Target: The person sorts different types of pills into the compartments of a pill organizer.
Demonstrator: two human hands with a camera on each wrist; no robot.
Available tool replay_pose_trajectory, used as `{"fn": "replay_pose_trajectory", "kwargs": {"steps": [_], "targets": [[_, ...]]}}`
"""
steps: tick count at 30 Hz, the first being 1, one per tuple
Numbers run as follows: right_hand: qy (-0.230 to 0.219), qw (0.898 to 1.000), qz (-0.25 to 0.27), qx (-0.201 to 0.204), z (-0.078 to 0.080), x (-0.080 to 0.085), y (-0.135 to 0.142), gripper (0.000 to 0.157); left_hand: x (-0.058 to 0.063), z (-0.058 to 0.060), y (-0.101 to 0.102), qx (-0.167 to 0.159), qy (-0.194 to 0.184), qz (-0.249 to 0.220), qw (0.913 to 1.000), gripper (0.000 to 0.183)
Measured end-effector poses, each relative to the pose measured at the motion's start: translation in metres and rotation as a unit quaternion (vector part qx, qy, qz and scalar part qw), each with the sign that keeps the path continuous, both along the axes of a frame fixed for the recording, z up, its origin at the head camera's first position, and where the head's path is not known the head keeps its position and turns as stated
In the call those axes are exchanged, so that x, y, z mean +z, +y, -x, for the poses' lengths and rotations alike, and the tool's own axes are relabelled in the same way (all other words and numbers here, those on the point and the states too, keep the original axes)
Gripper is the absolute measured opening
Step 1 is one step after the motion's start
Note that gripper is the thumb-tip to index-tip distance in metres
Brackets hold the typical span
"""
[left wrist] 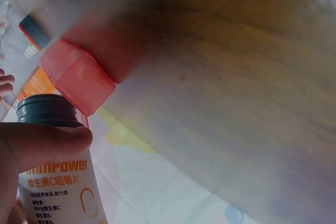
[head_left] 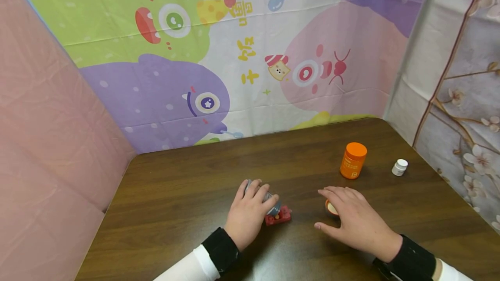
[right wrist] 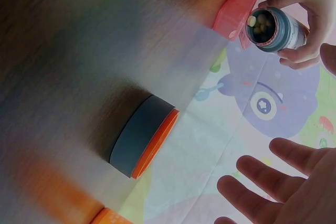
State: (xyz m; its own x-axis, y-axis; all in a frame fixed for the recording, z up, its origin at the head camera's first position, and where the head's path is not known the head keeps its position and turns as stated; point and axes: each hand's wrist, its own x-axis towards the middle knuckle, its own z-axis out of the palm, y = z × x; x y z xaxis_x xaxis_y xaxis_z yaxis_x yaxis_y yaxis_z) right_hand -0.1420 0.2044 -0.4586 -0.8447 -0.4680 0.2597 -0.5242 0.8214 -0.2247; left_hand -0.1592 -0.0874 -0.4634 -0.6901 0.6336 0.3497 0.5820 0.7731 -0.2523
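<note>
While the left hand (head_left: 250,214) grips the probably light, stiff bottle (left wrist: 62,184), best held mid-body, short of the surface's (head_left: 175,194) far edge, the right hand (head_left: 353,220) spreads empty

The bottle (left wrist: 60,198) beneath my fingers (head_left: 262,192) has a smooth printed label and a dark, ridged neck that looks like plastic with a faint sheen. The tablets (right wrist: 252,21) inside it look matt. The case (left wrist: 84,80) next to it is translucent red plastic, smooth-faced and lightly glossy. The cap (right wrist: 142,137) near my other hand (head_left: 357,222) has a smooth, matt dark side wall and an orange edge. The jar (head_left: 353,162) looks like smooth orange plastic. My table (head_left: 179,194) shows a wood-grain surface with a soft gloss. The backdrop (head_left: 250,112) is creased printed cloth; my wristbands (head_left: 220,249) are matt black fabric.
</note>
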Motion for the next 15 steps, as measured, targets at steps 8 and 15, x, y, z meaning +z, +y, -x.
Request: {"fn": "replay_pose_trajectory", "kwargs": {"steps": [8,15], "targets": [[-0.003,1.000,-0.004,-0.001,0.0000,0.0007,-0.0003,0.077,-0.0007,-0.0006,0.0001,0.000,0.007,0.004,1.0000,0.054],[0.000,1.000,-0.005,0.000,0.0006,0.0003,-0.0004,0.077,0.0020,0.0004,-0.0005,0.003,0.003,0.001,1.0000,0.053]]}}
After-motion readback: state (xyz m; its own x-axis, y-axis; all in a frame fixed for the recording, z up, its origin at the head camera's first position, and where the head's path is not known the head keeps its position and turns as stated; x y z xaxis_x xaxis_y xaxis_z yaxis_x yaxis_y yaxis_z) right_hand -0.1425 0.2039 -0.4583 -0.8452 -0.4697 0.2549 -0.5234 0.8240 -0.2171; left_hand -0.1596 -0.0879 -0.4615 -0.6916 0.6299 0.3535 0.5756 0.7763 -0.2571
